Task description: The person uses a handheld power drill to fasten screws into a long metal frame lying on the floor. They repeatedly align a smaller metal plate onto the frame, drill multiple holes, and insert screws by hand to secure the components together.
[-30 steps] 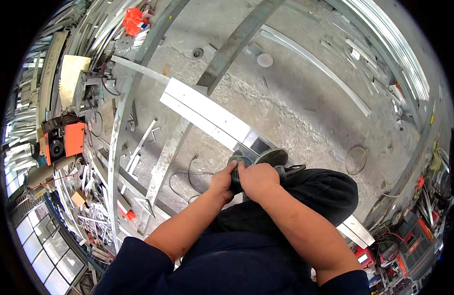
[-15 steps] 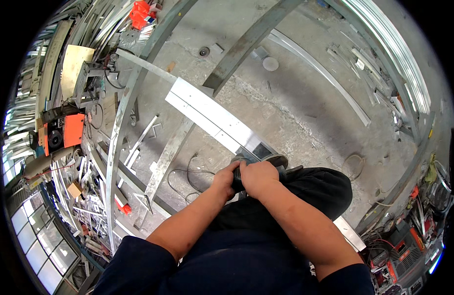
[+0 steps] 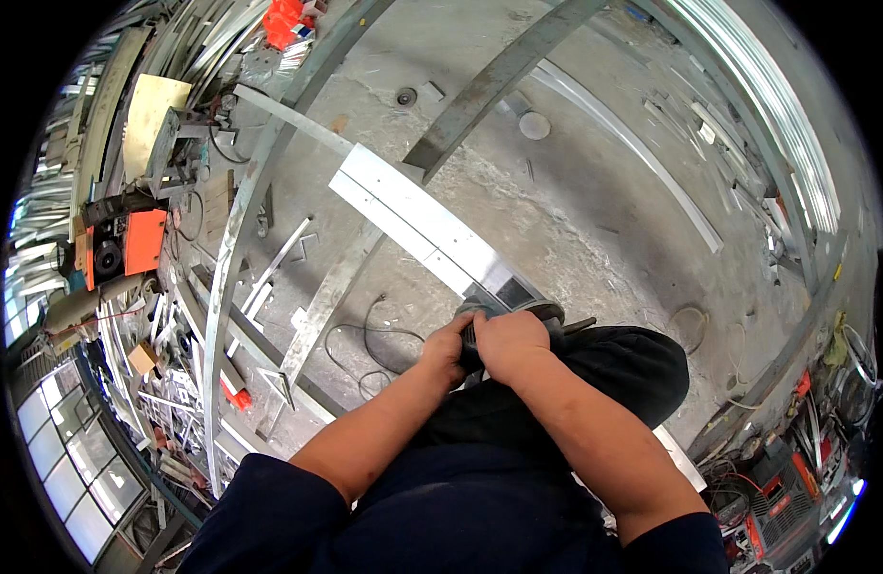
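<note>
At the far left, an orange machine [image 3: 140, 241] is seen among stacked metal offcuts, well apart from the work. Curved steel bars [image 3: 233, 239] are laid across the concrete floor [image 3: 594, 210], apparently so that long pieces can be worked on where they lie.

Toward the middle, a bright flat metal strip [image 3: 417, 225] is set running diagonally down to the hands, its near end placed just beside the knee, probably so that it can be reached from a crouch. A black cable [image 3: 365, 335] is looped on the floor just left of the hands.

The left hand [image 3: 448, 346] is closed around the body of an angle grinder [image 3: 518, 320], and the right hand [image 3: 508, 346] is wrapped over the same tool from above; both are gripping it firmly, likely so that it is steadied against the strip. The grinder's disc guard is held at the strip's near end, touching or just above it; which cannot be told.

Compared with the earlier frames, the same two-handed grip is kept, and the view is tilted slightly, so that the orange machine is shown lower on the left.
</note>
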A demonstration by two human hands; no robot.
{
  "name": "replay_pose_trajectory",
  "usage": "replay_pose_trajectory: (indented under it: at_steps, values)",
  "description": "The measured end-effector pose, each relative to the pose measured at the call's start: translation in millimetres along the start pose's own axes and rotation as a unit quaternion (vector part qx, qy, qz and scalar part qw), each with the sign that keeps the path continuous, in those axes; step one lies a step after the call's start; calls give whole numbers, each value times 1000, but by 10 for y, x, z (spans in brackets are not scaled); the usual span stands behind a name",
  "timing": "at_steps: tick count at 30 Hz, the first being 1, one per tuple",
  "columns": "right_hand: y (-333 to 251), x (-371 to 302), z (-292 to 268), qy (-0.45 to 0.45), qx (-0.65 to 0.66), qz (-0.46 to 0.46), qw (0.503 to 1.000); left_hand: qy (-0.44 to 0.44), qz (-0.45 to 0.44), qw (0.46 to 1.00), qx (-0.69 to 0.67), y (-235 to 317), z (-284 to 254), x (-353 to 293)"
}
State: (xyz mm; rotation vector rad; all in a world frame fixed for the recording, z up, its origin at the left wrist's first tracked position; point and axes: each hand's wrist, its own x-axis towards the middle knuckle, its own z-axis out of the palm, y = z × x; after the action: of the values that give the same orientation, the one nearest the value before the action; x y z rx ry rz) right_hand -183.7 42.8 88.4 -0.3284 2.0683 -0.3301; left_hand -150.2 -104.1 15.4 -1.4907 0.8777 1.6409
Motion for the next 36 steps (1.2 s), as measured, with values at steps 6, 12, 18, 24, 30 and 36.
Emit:
replay_pose_trajectory:
  at_steps: [6,12,18,24,30,36]
  values:
    - [-9,-12,45,-1,-16,-8,1000,-1,7,1000,-4,-77,-73,92]
    - [-14,-13,76,11,-14,-2,1000,-14,3,1000,-5,-99,-76,80]
    - [-56,-22,75,6,-19,-5,1000,-24,-1,1000,3,-86,-98,43]
    - [-76,-41,85,10,-27,-8,1000,-40,6,999,-2,-99,-117,17]
    - [-87,-63,81,17,-31,-10,999,-43,7,999,-26,-135,-152,103]
    - [-89,-38,137,28,-33,-13,999,-35,0,999,-20,-122,-163,92]
